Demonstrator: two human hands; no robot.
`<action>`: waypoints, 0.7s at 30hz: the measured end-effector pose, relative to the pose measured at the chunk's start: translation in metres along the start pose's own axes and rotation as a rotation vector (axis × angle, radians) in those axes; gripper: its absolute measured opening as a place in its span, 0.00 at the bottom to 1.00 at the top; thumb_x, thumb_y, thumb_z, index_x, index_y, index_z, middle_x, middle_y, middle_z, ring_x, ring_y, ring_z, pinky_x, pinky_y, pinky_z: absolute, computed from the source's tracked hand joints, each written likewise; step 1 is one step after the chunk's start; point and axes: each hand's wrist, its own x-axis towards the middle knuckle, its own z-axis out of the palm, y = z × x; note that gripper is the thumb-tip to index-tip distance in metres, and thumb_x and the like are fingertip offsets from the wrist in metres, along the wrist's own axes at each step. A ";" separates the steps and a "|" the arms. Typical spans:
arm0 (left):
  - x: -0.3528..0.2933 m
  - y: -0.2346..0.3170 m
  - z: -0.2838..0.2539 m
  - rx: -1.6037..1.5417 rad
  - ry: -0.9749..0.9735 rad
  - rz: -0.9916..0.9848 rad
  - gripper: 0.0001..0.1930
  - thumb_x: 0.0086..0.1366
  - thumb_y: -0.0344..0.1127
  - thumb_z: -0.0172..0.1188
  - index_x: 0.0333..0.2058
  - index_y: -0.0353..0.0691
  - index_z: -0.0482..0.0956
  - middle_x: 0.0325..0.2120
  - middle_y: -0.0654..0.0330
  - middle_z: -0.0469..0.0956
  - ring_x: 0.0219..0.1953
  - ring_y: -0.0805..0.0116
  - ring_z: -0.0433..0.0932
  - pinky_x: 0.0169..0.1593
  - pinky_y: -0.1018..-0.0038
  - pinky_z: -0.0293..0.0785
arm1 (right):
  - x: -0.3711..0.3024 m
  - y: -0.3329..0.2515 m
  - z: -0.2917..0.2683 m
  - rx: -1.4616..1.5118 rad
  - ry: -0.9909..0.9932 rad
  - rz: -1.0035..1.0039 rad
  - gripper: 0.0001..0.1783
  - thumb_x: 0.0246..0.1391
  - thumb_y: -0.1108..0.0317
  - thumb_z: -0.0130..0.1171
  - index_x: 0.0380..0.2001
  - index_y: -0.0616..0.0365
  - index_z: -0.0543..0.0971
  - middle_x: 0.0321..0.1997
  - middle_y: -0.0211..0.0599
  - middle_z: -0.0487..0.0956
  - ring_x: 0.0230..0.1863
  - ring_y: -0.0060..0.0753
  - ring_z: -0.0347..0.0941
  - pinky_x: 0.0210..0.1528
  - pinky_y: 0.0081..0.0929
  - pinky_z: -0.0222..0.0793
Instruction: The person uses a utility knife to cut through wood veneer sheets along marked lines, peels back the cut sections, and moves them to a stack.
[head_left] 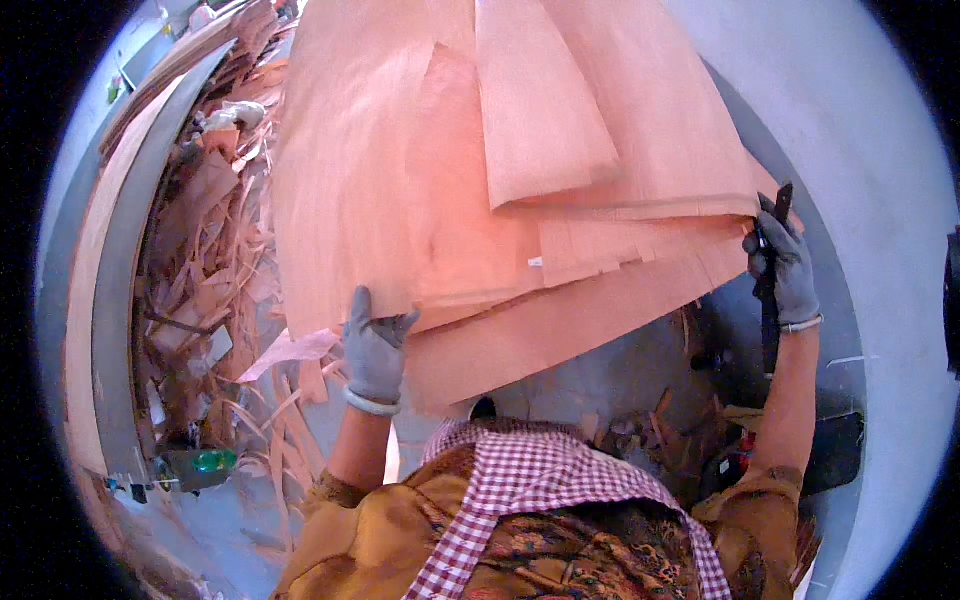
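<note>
Several large, thin reddish-tan wood veneer sheets (460, 200) lie overlapped and fanned out before me. One loose strip (545, 110) rests on top of them, pointing away. My left hand (375, 355), in a grey glove, is at the near left edge of the sheets; one finger lies over the veneer, and the thumb is turned right. The rest of its fingers are hidden. My right hand (788, 265), also gloved, is closed round a long black tool (769, 325) at the right corner of the sheets. The tool's exact kind is unclear.
Veneer scraps (205, 230) are heaped along the left, beside long curved-looking boards (115, 270). A green bottle (213, 460) lies at lower left. A pale wall (885, 200) stands to the right. Dark items and scraps (640, 440) lie on the floor near me.
</note>
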 end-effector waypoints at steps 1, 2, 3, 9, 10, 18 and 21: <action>0.004 -0.007 0.014 0.000 0.011 0.000 0.18 0.68 0.45 0.48 0.51 0.40 0.67 0.43 0.58 0.75 0.43 0.65 0.76 0.46 0.64 0.77 | 0.017 0.007 -0.008 -0.026 -0.016 0.006 0.21 0.59 0.63 0.53 0.54 0.58 0.69 0.23 0.29 0.74 0.16 0.13 0.65 0.16 0.10 0.58; -0.002 -0.006 0.019 0.003 0.031 -0.005 0.18 0.68 0.45 0.48 0.51 0.40 0.67 0.43 0.58 0.75 0.44 0.65 0.76 0.46 0.64 0.77 | 0.022 0.011 -0.011 -0.034 -0.036 0.022 0.22 0.58 0.62 0.53 0.54 0.58 0.69 0.22 0.29 0.74 0.15 0.12 0.64 0.16 0.10 0.57; -0.006 -0.008 0.019 0.041 0.014 -0.014 0.18 0.68 0.45 0.47 0.51 0.40 0.67 0.44 0.58 0.75 0.44 0.64 0.75 0.47 0.63 0.77 | 0.027 0.015 -0.016 -0.022 -0.039 0.035 0.22 0.58 0.62 0.54 0.54 0.58 0.69 0.22 0.29 0.74 0.15 0.12 0.63 0.16 0.10 0.57; -0.029 -0.060 0.041 -0.011 0.008 -0.048 0.17 0.70 0.40 0.43 0.51 0.35 0.66 0.48 0.53 0.73 0.47 0.59 0.75 0.50 0.58 0.75 | 0.079 0.080 -0.081 0.067 -0.112 0.116 0.20 0.58 0.59 0.53 0.51 0.57 0.71 0.21 0.26 0.73 0.14 0.13 0.63 0.16 0.09 0.58; -0.032 -0.073 0.038 -0.005 0.000 -0.050 0.17 0.69 0.40 0.44 0.52 0.37 0.66 0.47 0.54 0.73 0.47 0.59 0.75 0.49 0.60 0.76 | 0.088 0.093 -0.094 0.078 -0.123 0.129 0.20 0.58 0.58 0.53 0.50 0.56 0.72 0.21 0.26 0.73 0.14 0.13 0.63 0.15 0.10 0.58; -0.078 -0.111 0.092 0.043 0.154 0.096 0.20 0.66 0.42 0.52 0.52 0.38 0.65 0.44 0.54 0.75 0.41 0.60 0.79 0.35 0.64 0.83 | 0.108 0.150 -0.148 0.110 -0.249 0.312 0.11 0.56 0.56 0.56 0.34 0.51 0.73 0.16 0.26 0.71 0.11 0.16 0.63 0.12 0.14 0.57; -0.078 -0.119 0.114 0.082 0.229 0.187 0.19 0.65 0.42 0.53 0.51 0.38 0.66 0.42 0.55 0.76 0.37 0.60 0.80 0.32 0.64 0.83 | 0.124 0.153 -0.171 0.078 -0.250 0.293 0.10 0.56 0.58 0.57 0.34 0.51 0.72 0.16 0.28 0.71 0.11 0.17 0.63 0.11 0.15 0.57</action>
